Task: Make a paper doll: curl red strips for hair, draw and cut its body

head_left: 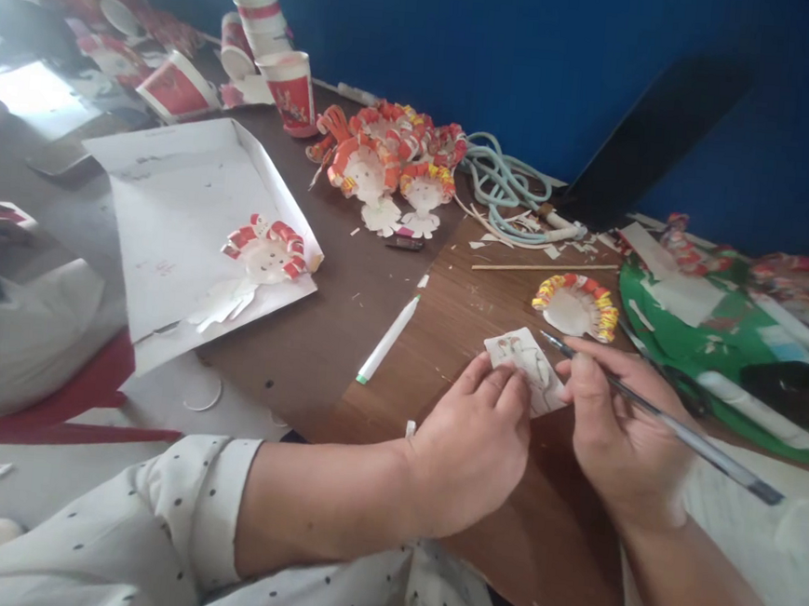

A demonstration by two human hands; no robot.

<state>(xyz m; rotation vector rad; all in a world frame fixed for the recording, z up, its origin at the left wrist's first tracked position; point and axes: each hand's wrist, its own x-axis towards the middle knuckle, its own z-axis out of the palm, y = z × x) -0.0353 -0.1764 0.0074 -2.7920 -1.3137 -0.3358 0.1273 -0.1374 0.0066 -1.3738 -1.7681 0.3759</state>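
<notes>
A small white piece of paper [543, 395] with drawn lines lies on the brown table. My left hand [477, 453] presses it down with curled fingertips on its near left part. In my right hand [622, 432] a dark pen [675, 422] is pinched between thumb and fingers. The pen's tip is at the paper's upper right edge; whether it touches is unclear. Just beyond is a round paper disc [566, 312] ringed with red and yellow curls. To the left lies a white marker [388, 341] with green ends.
Paper dolls [423, 192] with curled hair lie in a pile at the back, beside a coiled pale blue cord [502, 185]. A white tray [165, 228] holds another doll [268, 255]. Paper cups [291, 89] stand behind. Scraps cover a green board [710, 341] on the right. Someone sits at far left.
</notes>
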